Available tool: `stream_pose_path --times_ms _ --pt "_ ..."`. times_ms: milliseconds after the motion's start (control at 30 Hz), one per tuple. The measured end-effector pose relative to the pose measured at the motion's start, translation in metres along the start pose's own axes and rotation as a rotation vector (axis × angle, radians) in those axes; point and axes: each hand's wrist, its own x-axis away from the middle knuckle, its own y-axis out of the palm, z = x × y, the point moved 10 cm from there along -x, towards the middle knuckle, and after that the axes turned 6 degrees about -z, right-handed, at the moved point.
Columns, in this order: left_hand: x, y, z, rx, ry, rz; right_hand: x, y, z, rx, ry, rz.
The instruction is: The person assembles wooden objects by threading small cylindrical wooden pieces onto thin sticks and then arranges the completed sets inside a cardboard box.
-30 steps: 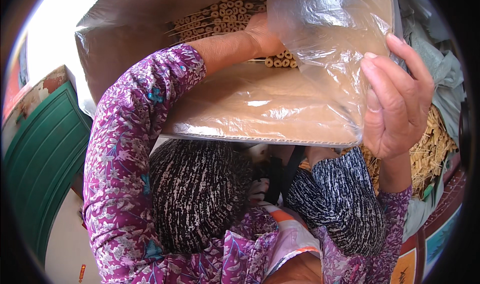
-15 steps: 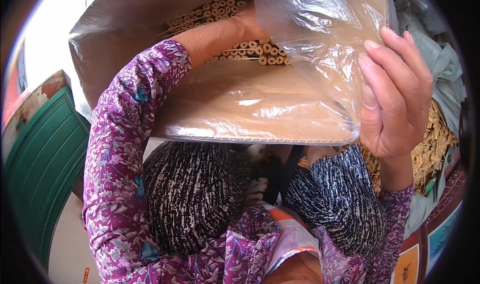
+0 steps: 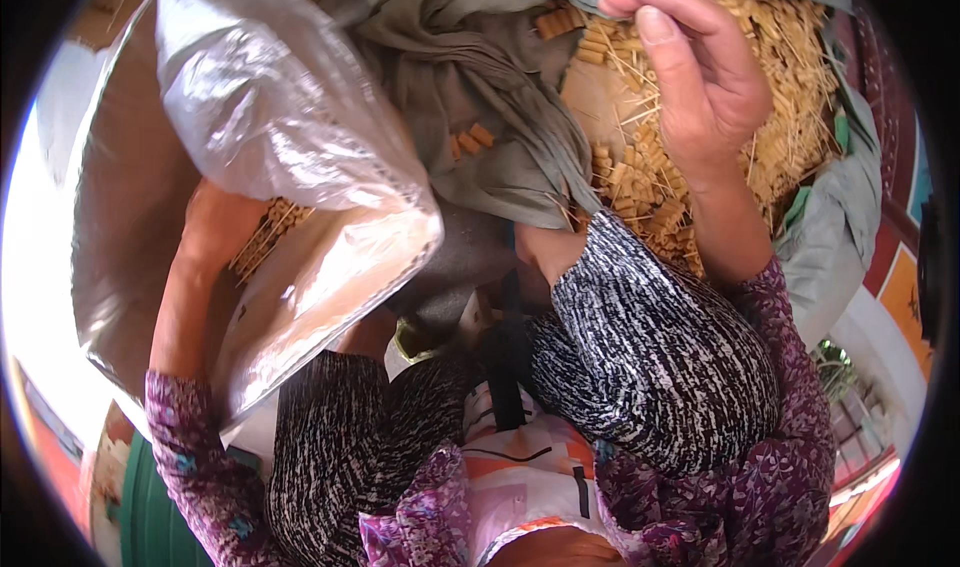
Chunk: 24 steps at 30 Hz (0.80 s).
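A left hand [image 3: 222,217] reaches into a box [image 3: 125,237] beside rolls [image 3: 268,233]; its grip is hidden. The right hand [image 3: 715,97], fingers slightly apart, hovers over a pile [image 3: 800,77]. Apparently working inside the box calls for room under the plastic [image 3: 270,97].

I am holding the left forearm [image 3: 178,322] out over the near edge of the box [image 3: 120,267], and its wrist [image 3: 198,247] is angling slightly to the right. The left hand [image 3: 225,215] is resting inside, where its fingers are escaping my view, so I am not making out their grip. I am poising the right hand [image 3: 715,92] well apart from the box, beyond its right-hand corner. The right forearm [image 3: 735,227] is standing steeply, the fingers [image 3: 690,7] are curling loosely leftward, and the thumb [image 3: 657,32] is pointing upward beside them.
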Motion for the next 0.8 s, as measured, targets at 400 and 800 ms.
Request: stream_pose_path --times_ms 400,800 --pt "0.114 -0.085 0.209 -0.013 0.388 0.1 0.267 0.056 0.212 0.065 1.101 -0.247" --pt "0.018 0.102 0.292 1.347 0.538 -0.574 0.309 0.009 0.202 -0.754 1.294 0.814"
